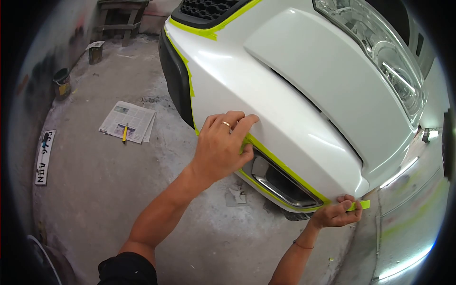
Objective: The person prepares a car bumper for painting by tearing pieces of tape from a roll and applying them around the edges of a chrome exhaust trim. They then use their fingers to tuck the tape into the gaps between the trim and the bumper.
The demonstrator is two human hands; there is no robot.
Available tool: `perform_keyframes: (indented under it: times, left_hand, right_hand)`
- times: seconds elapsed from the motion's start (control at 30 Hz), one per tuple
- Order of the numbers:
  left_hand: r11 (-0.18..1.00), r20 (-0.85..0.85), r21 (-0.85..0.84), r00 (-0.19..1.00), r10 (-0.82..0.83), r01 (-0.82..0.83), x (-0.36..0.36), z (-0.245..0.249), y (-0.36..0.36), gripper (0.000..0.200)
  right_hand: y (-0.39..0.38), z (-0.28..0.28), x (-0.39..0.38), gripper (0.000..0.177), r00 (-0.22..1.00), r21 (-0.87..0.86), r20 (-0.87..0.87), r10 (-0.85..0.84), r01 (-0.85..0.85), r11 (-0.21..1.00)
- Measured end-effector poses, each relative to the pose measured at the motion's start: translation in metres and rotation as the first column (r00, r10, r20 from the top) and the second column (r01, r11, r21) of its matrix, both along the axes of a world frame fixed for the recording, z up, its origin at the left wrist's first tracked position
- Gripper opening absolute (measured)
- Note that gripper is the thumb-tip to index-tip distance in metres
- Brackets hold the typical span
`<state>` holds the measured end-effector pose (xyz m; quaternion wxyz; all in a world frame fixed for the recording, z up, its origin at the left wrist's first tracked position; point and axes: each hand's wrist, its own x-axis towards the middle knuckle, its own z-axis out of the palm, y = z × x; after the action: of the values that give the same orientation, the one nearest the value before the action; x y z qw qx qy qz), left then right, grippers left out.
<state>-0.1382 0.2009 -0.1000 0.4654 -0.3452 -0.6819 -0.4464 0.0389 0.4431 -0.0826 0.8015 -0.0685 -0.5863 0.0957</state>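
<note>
The white car bumper [228, 90] fills the upper right. Bright yellow-green masking tape [289, 172] borders the dark fog-lamp recess [280, 178], which has a shiny trim. My left hand [218, 142], with a ring on one finger, rests against the bumper at the recess's upper left corner. Its fingers are bent and apart, with the thumb by the tape edge. At the recess's lower right corner, my right hand [335, 213] is closed on a tape strip [365, 204], whose free end sticks out to the right.
More tape lines the black grille [209, 9] and the dark side trim [178, 80]. A headlight [389, 61] is at upper right. On the concrete floor lie newspaper [118, 118] with a yellow cutter knife [125, 134], a number plate [44, 159] and a small bucket [61, 85].
</note>
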Motion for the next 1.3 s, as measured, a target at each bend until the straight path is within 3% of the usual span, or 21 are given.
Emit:
perform_keyframes:
  times: [0.07,0.2,0.27,0.3,0.33,0.37,0.4,0.47,0.5,0.57,0.67,0.8,0.9,0.97,1.0,1.07,1.1,1.17,1.3]
  left_hand:
    - [0.994,0.028,0.015,0.994,-0.109,0.108,-0.003,0.001,-0.003,0.059]
    - [0.995,-0.071,-0.008,0.992,-0.101,0.100,-0.007,0.000,-0.003,0.056]
    - [0.955,0.161,0.119,0.944,-0.288,0.271,-0.019,-0.013,-0.004,0.056]
    - [0.955,0.167,0.125,0.943,-0.287,0.269,-0.023,-0.014,-0.004,0.056]
    - [0.789,0.241,0.440,0.789,-0.565,0.430,-0.028,-0.013,-0.005,0.055]
    - [0.510,0.195,0.720,0.568,-0.800,0.472,-0.032,-0.014,-0.005,0.055]
    - [0.500,0.189,0.731,0.566,-0.803,0.465,-0.034,-0.015,-0.006,0.055]
    - [0.787,0.141,0.522,0.878,-0.458,0.327,-0.035,-0.020,-0.009,0.054]
    - [0.777,0.145,0.544,0.877,-0.459,0.317,-0.033,-0.023,-0.009,0.054]
    - [0.908,0.051,0.338,0.958,-0.281,0.248,-0.030,-0.025,-0.006,0.050]
    - [0.943,0.080,0.303,0.982,-0.170,0.138,-0.030,-0.024,0.001,0.051]
    - [0.920,0.047,0.374,0.988,-0.148,0.120,-0.032,-0.025,0.005,0.045]
    - [0.894,0.132,0.396,0.950,-0.282,0.210,-0.044,-0.025,-0.002,0.040]
    - [0.823,0.359,0.481,0.789,-0.499,0.302,-0.043,-0.019,-0.016,0.037]
    - [0.819,0.357,0.487,0.787,-0.504,0.304,-0.043,-0.021,-0.013,0.037]
    - [0.895,0.186,0.400,0.938,-0.292,0.199,-0.039,-0.028,-0.006,0.047]
    - [0.894,0.185,0.400,0.937,-0.296,0.203,-0.034,-0.027,-0.006,0.047]
    - [0.946,0.148,0.322,0.986,-0.081,0.029,-0.023,-0.024,-0.006,0.061]
    - [0.938,0.159,0.340,0.987,0.017,-0.071,-0.024,-0.029,0.011,0.072]
  right_hand:
    - [0.001,-0.001,0.001,0.037,1.000,0.018,0.023,-0.015,0.014,1.000]
    - [-0.002,0.000,-0.001,0.036,1.000,0.008,0.015,0.006,-0.006,1.000]
    - [-0.002,0.000,-0.002,0.035,1.000,-0.003,0.007,-0.009,0.009,1.000]
    - [-0.002,0.000,-0.001,0.035,1.000,0.000,0.014,-0.007,0.007,1.000]
    - [-0.001,-0.001,0.000,0.035,1.000,-0.008,0.018,-0.025,0.025,1.000]
    - [0.000,0.000,0.000,0.034,0.999,-0.012,0.022,-0.043,0.044,0.999]
    - [0.001,-0.001,0.000,0.034,0.999,0.002,0.030,-0.043,0.043,0.999]
    - [0.004,0.001,0.000,0.032,1.000,-0.038,-0.010,-0.015,0.015,0.999]
    - [0.004,0.001,0.002,0.032,1.000,-0.016,0.005,-0.012,0.012,1.000]
    - [0.004,0.003,0.004,0.030,0.997,-0.044,0.022,-0.070,0.071,0.996]
    - [0.003,0.004,0.006,0.028,0.997,0.003,0.053,-0.064,0.064,0.998]
    - [-0.004,0.007,0.007,0.027,0.994,-0.010,0.087,-0.071,0.072,0.997]
    - [-0.006,0.008,0.007,0.027,0.996,-0.016,0.082,-0.039,0.041,0.999]
    - [-0.006,0.009,0.007,0.028,0.997,-0.048,0.071,-0.019,0.022,0.999]
    - [-0.004,0.009,0.009,0.028,0.997,-0.042,0.072,-0.022,0.025,0.999]
    - [-0.002,0.008,0.010,0.029,0.996,-0.051,0.087,-0.024,0.029,0.998]
    - [-0.003,0.008,0.010,0.029,0.996,-0.051,0.086,-0.029,0.033,0.998]
    - [-0.007,0.010,0.009,0.030,0.995,-0.072,0.095,-0.026,0.033,0.997]
    - [-0.011,0.010,0.006,0.030,0.997,-0.092,0.072,-0.007,0.014,0.996]
